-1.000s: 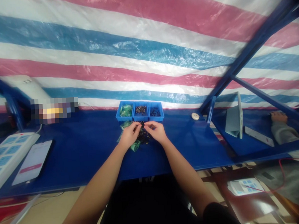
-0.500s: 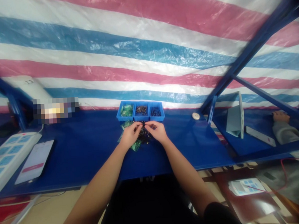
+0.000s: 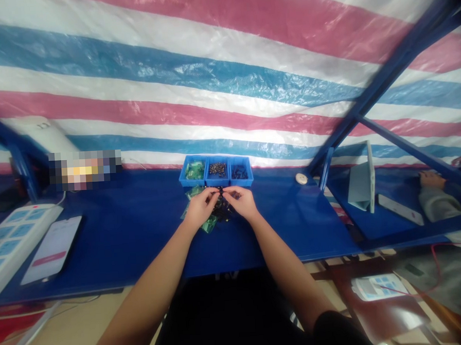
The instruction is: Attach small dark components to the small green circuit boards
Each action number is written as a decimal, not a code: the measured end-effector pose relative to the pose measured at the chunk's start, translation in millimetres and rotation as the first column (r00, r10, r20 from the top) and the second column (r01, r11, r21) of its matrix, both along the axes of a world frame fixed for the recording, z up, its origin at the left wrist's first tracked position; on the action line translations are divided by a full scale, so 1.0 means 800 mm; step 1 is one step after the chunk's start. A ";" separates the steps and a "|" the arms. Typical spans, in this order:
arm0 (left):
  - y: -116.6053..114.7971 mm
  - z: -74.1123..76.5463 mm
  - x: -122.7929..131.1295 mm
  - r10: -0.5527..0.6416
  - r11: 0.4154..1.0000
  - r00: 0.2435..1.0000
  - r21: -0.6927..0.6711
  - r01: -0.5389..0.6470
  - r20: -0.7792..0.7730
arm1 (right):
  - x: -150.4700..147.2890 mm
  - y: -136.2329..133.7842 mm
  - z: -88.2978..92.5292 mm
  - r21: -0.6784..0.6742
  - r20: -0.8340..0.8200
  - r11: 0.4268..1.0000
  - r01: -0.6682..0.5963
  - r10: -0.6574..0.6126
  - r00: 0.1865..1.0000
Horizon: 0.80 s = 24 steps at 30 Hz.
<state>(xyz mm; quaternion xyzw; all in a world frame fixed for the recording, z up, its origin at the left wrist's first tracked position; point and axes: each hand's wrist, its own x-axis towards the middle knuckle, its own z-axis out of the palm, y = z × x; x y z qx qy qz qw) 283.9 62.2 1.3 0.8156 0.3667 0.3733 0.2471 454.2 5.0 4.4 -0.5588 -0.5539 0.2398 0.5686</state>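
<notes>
My left hand [image 3: 199, 207] and my right hand [image 3: 240, 202] meet fingertip to fingertip over the blue table [image 3: 133, 234], both pinched on a small dark part [image 3: 220, 191] too small to name. Under them lies a pile of small black parts [image 3: 222, 211] and green pieces [image 3: 209, 225]. Just behind stand three joined blue bins [image 3: 216, 171]: green pieces in the left one, dark metal bits in the middle one, black parts in the right one.
A white panel with blue squares [image 3: 10, 243] and a phone [image 3: 51, 250] lie at the table's left. A small round object [image 3: 301, 178] sits to the right. Another person's hand and sleeve [image 3: 435, 198] rest on the neighbouring bench beside a tablet [image 3: 362, 186]. A striped tarp hangs behind.
</notes>
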 end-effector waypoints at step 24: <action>-0.005 0.007 -0.001 0.018 1.000 0.999 -0.002 -0.018 -0.027 | 0.026 0.003 0.006 0.264 0.021 0.841 0.471 -0.494 0.869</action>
